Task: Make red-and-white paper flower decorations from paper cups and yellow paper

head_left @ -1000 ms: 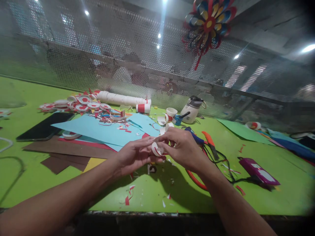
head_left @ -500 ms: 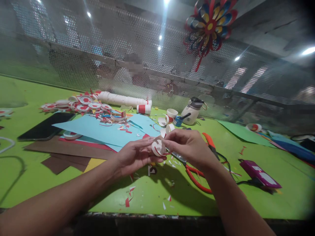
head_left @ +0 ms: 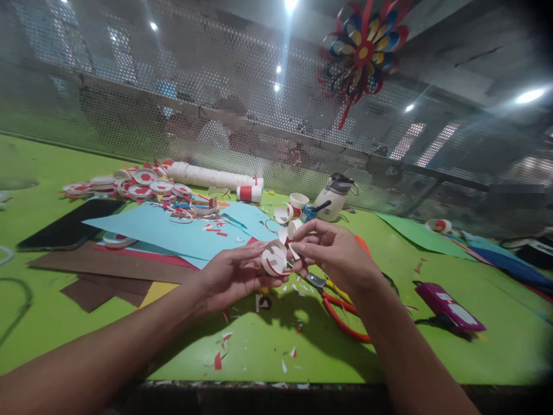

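Note:
My left hand (head_left: 233, 271) holds a cut-down paper cup base (head_left: 273, 253), white inside with a thin red strip, its round opening facing me. Its fingers lie under and behind the piece, the thumb along the top. At its right side my right hand (head_left: 334, 248) pinches a small white paper flap (head_left: 294, 252) between thumb and fingers. I cannot tell whether the flap is still joined to the cup. Below the right hand lie scissors with red handles (head_left: 345, 327), partly covered by my wrist. Small red and white paper scraps (head_left: 218, 360) are scattered below my hands.
Blue paper sheets (head_left: 142, 226) and brown strips (head_left: 112, 264) lie left, near a black phone (head_left: 71, 225). Behind are red-and-white paper rings (head_left: 144, 176), stacked cups (head_left: 211, 174) and a flask (head_left: 332, 199). A purple device (head_left: 449, 308) sits right; mesh (head_left: 259, 75) borders the table.
My right fingers have lifted and spread a little, and a white flap now shows between them. The cup base has shifted slightly left in view and faces me more openly.

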Demonstrator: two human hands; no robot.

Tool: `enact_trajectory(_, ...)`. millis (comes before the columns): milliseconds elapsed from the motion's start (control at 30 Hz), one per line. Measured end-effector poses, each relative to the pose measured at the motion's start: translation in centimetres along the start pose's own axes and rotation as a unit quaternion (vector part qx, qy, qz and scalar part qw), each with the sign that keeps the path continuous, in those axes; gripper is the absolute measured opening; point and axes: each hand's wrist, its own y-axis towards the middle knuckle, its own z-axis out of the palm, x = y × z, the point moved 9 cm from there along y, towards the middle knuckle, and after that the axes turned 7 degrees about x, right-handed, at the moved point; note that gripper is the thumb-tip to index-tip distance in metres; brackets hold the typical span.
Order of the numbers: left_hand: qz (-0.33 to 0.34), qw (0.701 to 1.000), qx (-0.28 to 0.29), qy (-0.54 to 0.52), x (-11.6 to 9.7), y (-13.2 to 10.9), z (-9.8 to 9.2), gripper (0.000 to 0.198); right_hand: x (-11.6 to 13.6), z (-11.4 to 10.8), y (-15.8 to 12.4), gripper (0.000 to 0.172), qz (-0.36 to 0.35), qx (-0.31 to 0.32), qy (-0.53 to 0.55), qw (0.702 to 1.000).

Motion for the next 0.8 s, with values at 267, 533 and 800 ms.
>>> enact_trajectory(267,0.007,0.999,-0.023,-0.021,-0.3,-0.1,-0.1,0.026,0.3,-0.4,-0.2,0.03,0.0,-0.014,-0.005,1.0)
enact_trajectory(533,0.008,0.997,-0.057,-0.042,-0.2,-0.2,-0.5,0.023,0.9,-2.4,0.0,0.015,-0.049,-0.072,-0.029,0.996)
enact_trajectory(800,-0.003,0.998,-0.041,-0.041,-0.2,-0.3,-0.2,0.026,0.1,-3.4,0.4,0.012,-0.032,-0.1,-0.008,0.994)
